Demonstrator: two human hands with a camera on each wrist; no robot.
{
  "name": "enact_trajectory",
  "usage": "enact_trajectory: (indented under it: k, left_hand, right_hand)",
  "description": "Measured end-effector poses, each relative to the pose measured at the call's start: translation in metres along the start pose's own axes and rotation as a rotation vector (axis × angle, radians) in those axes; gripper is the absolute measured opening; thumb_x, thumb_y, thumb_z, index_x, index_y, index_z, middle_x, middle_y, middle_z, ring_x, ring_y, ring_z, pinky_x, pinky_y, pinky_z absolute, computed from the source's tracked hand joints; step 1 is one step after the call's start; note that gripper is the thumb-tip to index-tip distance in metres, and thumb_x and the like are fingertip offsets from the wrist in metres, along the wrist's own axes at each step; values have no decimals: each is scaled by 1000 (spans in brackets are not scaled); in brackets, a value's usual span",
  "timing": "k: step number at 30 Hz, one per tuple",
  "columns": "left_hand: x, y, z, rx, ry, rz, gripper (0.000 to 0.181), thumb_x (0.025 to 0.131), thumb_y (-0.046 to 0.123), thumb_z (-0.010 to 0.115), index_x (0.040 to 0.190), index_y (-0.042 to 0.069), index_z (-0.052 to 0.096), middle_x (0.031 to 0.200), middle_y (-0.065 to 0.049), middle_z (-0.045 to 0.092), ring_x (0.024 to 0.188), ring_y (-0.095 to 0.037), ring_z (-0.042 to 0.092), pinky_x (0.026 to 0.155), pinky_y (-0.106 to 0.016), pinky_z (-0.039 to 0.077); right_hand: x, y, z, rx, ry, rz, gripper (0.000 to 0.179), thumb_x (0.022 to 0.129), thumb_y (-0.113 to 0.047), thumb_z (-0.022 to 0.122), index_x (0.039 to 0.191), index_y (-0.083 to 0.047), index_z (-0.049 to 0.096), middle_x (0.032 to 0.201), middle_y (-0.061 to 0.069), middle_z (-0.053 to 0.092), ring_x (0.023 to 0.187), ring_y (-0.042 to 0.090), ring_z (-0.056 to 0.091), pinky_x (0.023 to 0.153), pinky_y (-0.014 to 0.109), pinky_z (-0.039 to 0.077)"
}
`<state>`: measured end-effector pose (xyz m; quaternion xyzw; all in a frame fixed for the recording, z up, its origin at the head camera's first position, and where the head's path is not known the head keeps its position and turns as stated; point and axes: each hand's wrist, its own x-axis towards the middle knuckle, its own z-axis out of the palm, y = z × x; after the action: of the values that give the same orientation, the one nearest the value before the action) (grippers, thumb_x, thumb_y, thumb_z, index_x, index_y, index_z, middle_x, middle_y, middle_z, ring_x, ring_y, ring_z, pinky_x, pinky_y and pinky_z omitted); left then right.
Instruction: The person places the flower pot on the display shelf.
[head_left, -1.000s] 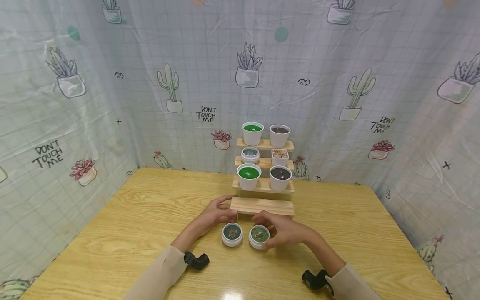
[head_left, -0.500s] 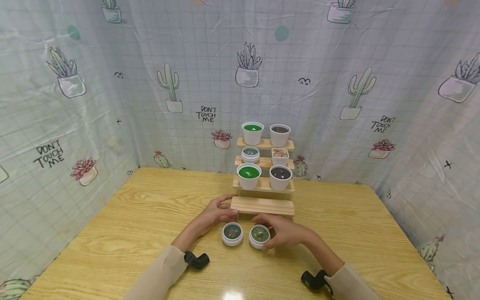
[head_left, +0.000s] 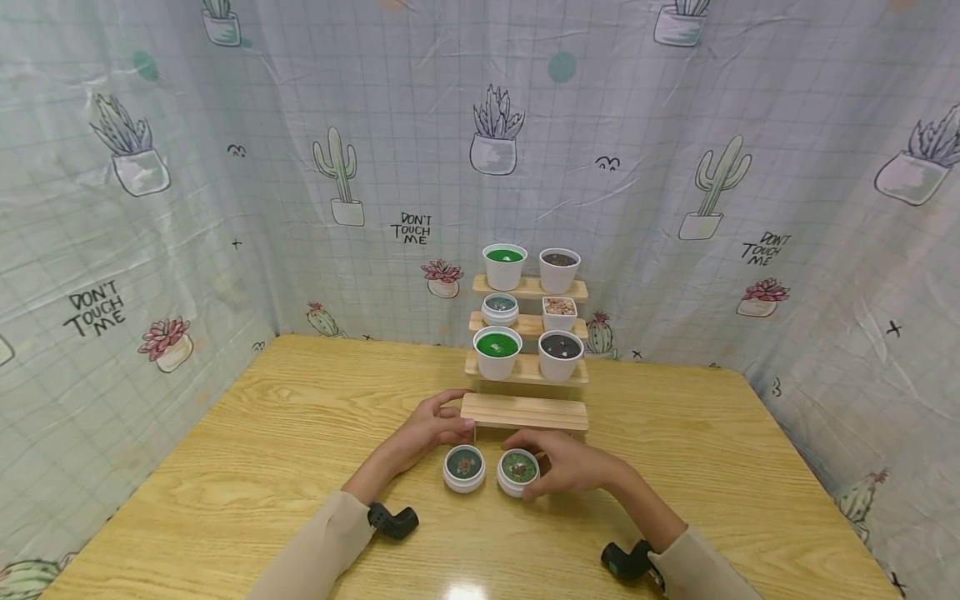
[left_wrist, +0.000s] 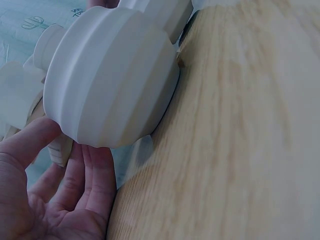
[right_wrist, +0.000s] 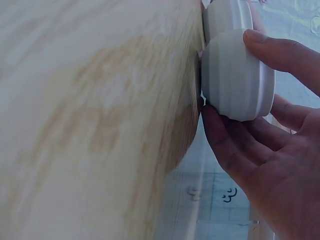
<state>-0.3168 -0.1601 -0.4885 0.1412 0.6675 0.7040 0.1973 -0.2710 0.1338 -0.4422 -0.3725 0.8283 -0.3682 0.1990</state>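
Note:
A stepped wooden display stand [head_left: 525, 411] stands mid-table. At the left end of its lowest shelf, my left hand [head_left: 423, 429] pinches the board, thumb in front and a finger behind. Two low round white pots sit on the table before the stand. My right hand [head_left: 566, 462] grips the right pot [head_left: 518, 490], which has a green speckled top; thumb on the near side, fingers behind. Its ribbed white side shows in the right wrist view, upright at the tabletop. The left pot [head_left: 464, 483], with a dark green top, is near my left thumb, untouched.
Higher shelves carry taller white pots with green tops [head_left: 498, 345] or dark tops [head_left: 561, 346], a small round pot [head_left: 500, 310] and a square pot [head_left: 559, 313]. The lowest shelf is a bare board. A cactus-print curtain [head_left: 420, 167] hangs behind the wooden table [head_left: 300, 417].

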Motion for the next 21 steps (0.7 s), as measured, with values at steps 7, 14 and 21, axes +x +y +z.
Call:
enact_trajectory:
  k: [7,14,21]
  left_hand:
    - [-1,-2,-1,-2,-10,3,79,96,15,73,160,4,29,114,-11,70,96,-18,73,89,-34,62]
    - [-2,0,0,-5,8,-3,79,96,13,74,160,5,28,114,-11,69,95,-18,73,90,-34,62]
    - [-1,2,1,-10,12,-9,80,95,14,74,161,5,28,117,-14,69,96,-17,72,90,-34,62]
  right_hand:
    - [0,-1,1,6,5,1,62,84,-23,85,138,-6,59,133,6,65,119,17,60,94,27,54]
    - [1,-4,2,8,25,-16,60,84,-24,86,136,-7,61,130,5,66,117,14,60,93,27,55]
    - [2,-7,0,-17,40,-3,59,84,-27,86,136,-11,62,128,-1,67,116,13,61,95,28,54]
